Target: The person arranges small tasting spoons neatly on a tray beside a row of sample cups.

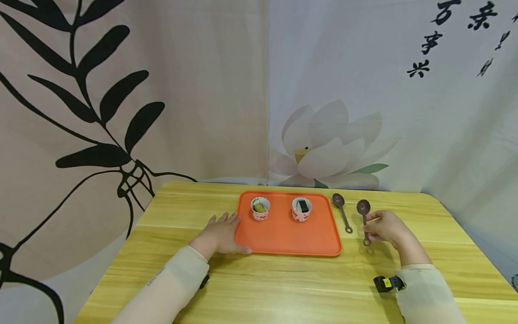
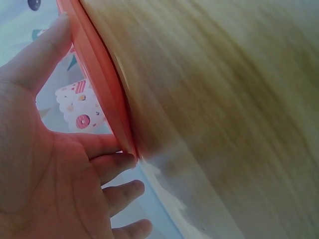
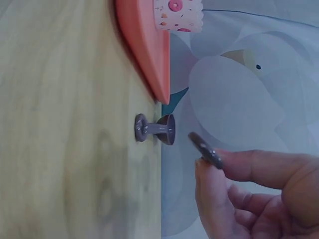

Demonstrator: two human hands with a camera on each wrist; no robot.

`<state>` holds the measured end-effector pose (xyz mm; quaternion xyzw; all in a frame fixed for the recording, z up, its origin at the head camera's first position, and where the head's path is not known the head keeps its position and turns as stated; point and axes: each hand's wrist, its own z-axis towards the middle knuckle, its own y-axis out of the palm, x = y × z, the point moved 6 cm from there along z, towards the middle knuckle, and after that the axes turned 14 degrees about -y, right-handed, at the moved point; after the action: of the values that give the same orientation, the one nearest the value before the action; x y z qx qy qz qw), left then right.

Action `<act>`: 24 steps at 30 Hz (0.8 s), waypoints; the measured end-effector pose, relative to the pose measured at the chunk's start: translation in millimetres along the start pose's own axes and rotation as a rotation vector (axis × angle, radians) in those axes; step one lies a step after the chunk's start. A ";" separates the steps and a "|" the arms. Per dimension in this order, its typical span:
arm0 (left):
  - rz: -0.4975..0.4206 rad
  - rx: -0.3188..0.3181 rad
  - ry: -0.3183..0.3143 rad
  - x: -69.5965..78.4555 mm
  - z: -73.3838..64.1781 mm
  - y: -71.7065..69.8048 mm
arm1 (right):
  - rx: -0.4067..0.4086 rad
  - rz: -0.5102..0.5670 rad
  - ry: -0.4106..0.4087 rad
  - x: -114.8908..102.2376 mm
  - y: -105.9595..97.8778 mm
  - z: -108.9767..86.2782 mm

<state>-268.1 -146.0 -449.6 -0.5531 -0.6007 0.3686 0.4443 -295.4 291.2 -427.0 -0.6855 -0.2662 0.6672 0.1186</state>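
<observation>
My left hand [image 1: 221, 235] rests at the left edge of an orange tray [image 1: 287, 236], fingers spread and thumb at the near left corner. The left wrist view shows the thumb and fingertips touching the tray's rim [image 2: 107, 84]. On the right, my right hand [image 1: 388, 226] pinches a brown spoon [image 1: 363, 207] by its handle between thumb and fingers, bowl pointing away. In the right wrist view this spoon [image 3: 204, 149] is held above the table, seen nearly end-on. A second brown spoon [image 1: 338, 200] lies between it and the tray.
Two patterned paper cups stand on the tray: the left cup [image 1: 260, 216] holds something yellowish, the right cup [image 1: 301, 217] a black-and-white piece. The wooden table [image 1: 291, 288] ends at a printed curtain [image 1: 218, 90] behind.
</observation>
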 end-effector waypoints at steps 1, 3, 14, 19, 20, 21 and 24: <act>0.000 -0.001 0.000 0.0 0.0 -0.1 | -0.001 0.003 -0.003 -1.2 -0.1 -0.3; -0.001 -0.003 -0.002 -0.1 -0.1 -0.2 | 0.001 0.009 -0.004 -3.3 -0.1 -0.9; 0.003 0.004 -0.005 -0.2 1.3 0.9 | 0.000 0.030 -0.036 -14.9 1.9 -4.1; 0.000 0.004 -0.003 0.4 1.7 1.3 | -0.010 0.043 -0.049 -22.9 4.8 -5.4; 0.001 0.003 -0.004 0.2 1.5 1.2 | -0.011 0.046 -0.050 -24.5 5.5 -5.6; 0.003 0.003 -0.005 0.1 1.2 1.2 | -0.014 0.046 -0.052 -26.1 6.0 -5.8; 0.004 0.002 -0.003 -0.3 0.6 1.0 | -0.018 0.042 -0.061 -30.2 7.2 -5.8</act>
<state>-268.3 -146.1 -450.8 -0.5531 -0.5999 0.3710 0.4433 -287.2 270.5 -404.5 -0.6713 -0.2610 0.6878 0.0901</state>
